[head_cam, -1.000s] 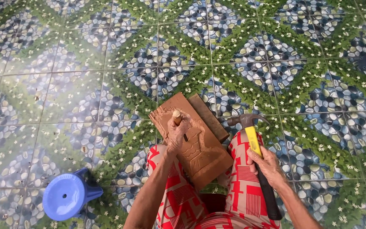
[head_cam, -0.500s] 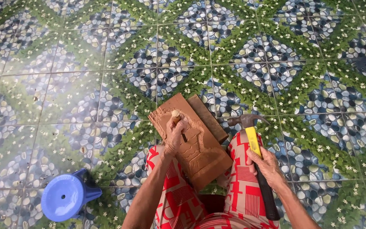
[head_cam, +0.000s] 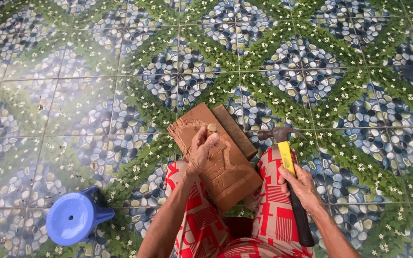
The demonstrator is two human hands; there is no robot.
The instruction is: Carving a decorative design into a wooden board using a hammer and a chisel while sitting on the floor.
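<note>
A single camera on the person's head looks almost straight down at the tiled floor (head_cam: 96, 95), close above the lap. The carved wooden board (head_cam: 225, 167) sits just below the middle; floor fills everything beyond it.

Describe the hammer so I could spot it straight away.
Start at the patterned tiled floor, then find the lap in red-and-white cloth at the bottom. On its right side the right hand grips a claw hammer with a yellow neck, black grip and dark metal head, beside the brown carved wooden panel.
</note>
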